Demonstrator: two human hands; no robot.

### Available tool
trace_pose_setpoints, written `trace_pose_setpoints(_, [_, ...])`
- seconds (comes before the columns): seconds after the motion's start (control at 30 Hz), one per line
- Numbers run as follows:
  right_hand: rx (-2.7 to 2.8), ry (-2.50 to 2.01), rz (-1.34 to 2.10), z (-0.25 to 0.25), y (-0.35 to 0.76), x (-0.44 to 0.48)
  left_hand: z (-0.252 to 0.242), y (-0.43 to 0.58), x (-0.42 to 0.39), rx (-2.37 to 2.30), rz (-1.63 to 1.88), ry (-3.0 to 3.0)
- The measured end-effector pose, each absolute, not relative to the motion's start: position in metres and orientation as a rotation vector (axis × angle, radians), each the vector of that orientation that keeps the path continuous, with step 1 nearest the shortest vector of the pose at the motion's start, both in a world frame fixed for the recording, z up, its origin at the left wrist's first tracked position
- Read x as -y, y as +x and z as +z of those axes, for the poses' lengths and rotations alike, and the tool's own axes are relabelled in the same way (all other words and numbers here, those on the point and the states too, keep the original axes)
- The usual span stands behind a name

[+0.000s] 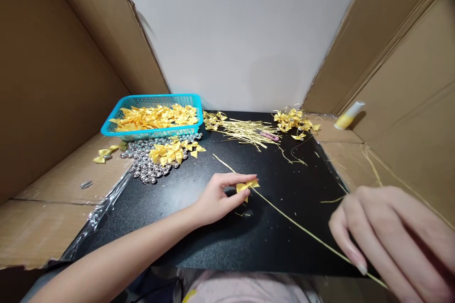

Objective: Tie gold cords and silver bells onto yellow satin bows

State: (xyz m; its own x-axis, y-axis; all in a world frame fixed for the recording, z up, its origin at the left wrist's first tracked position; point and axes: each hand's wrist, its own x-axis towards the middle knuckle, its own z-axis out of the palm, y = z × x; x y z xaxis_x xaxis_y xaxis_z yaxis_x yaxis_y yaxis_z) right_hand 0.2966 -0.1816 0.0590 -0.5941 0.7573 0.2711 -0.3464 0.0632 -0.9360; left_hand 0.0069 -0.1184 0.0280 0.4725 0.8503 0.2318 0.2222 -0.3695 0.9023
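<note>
My left hand [223,194] pinches a small yellow ribbon bow [245,185] between thumb and fingers, just above the black tabletop. A thin yellow cord [302,228] runs taut from the bow down to the right. Its other, short end sticks out up and left behind my fingers. At the lower right, my right hand [387,236] is closed on the cord, with the line passing under its fingers and showing again below the fingertip. How the cord is fixed to the bow is hidden by my left fingers.
A blue basket [152,131] of yellow bows stands back left, with silver beads [145,163] and loose bows [170,151] before it. Cut cords [245,131], a pink tool [270,136], corded bows [289,120] and a thread spool [349,115] lie farther right. Cardboard walls [408,71] flank the table.
</note>
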Motion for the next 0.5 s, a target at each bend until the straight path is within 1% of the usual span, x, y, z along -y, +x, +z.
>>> trace_pose_setpoints(0.1, [1.429,-0.283,1.643,0.068,0.275,0.182,0.029,0.007,0.118,-0.885,0.967,1.929])
trace_pose_setpoints(0.2, [1.481,-0.336,1.581,0.072,0.263,0.175,0.03,0.008,0.12,-0.93,0.923,1.931])
trace_pose_setpoints(0.33, [1.491,-0.427,1.58,0.065,0.257,0.167,0.027,0.009,0.123,-0.931,0.808,1.772])
trace_pose_setpoints(0.5, [1.287,-0.291,1.701,0.057,0.26,0.175,0.018,0.012,0.12,-0.899,0.816,1.451])
